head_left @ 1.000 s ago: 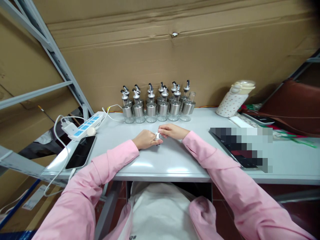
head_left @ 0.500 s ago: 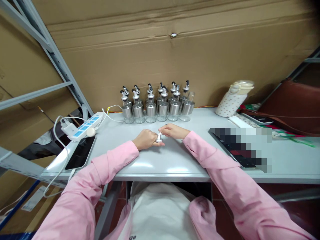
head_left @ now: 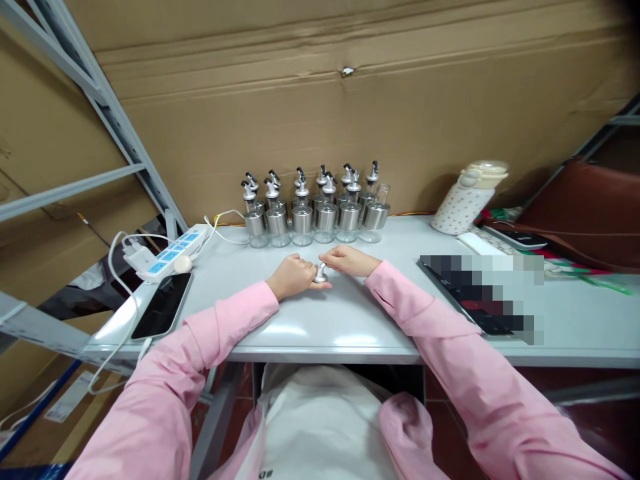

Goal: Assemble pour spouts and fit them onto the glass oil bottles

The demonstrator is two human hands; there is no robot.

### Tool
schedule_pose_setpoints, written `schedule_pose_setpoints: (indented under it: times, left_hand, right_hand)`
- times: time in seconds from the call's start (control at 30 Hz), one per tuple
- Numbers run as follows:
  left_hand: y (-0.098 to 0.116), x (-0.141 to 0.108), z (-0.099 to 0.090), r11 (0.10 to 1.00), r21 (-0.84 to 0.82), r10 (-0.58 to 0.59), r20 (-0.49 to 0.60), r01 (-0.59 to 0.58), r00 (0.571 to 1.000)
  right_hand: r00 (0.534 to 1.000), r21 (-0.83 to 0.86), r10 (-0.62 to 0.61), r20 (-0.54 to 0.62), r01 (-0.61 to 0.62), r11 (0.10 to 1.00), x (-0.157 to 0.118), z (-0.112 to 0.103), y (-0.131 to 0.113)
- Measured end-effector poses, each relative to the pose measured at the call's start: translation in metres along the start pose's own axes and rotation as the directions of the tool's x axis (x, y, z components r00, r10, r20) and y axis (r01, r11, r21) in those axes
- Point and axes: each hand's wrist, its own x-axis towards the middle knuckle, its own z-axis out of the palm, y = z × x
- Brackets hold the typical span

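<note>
Low over the grey table (head_left: 300, 323), my left hand (head_left: 294, 276) is closed around a small silver pourer top (head_left: 321, 273). My right hand (head_left: 350, 261) pinches at the upper end of the same pourer top, its fingers partly hiding that end. Behind both hands stand several glass bottles with steel bands (head_left: 302, 220) in two rows. Nearly all carry silver pourers with black tips; the front bottle at the right end (head_left: 374, 217) has an open glass neck and no pourer.
On the left lie a phone (head_left: 163, 305), a white power strip (head_left: 173, 255) and cables. To the right are a dark, partly blurred flat object (head_left: 450, 293), a dotted flask (head_left: 461, 203) and a brown bag (head_left: 580, 213). Cardboard stands behind.
Both hands have barely moved; the pourer top sits slightly more upright between them. The bottles have stayed where they were.
</note>
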Motion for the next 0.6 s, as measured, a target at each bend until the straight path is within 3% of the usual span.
schedule_pose_setpoints:
  times: [0.2, 0.3, 0.47, 0.6]
  left_hand:
    - [0.004, -0.001, -0.004, 0.983, -0.106, -0.136, 0.114, 0.148, 0.984]
    - [0.006, -0.002, -0.006, 0.910, -0.346, -0.207, 0.100, 0.229, 0.973]
    - [0.012, -0.002, -0.005, 0.630, -0.731, -0.220, 0.157, 0.263, 0.963]
    - [0.015, 0.000, -0.003, 0.253, -0.934, -0.207, 0.203, 0.252, 0.957]
  right_hand:
    - [0.996, -0.038, -0.032, -0.083, 0.029, 0.999, 0.004, 0.005, -0.001]
    - [0.992, -0.052, -0.050, -0.113, 0.044, 0.998, 0.004, 0.006, -0.001]
    - [0.985, -0.062, -0.074, -0.156, 0.065, 0.996, 0.004, 0.006, -0.001]
    - [0.979, -0.068, -0.083, -0.188, 0.072, 0.995, 0.005, 0.008, -0.001]
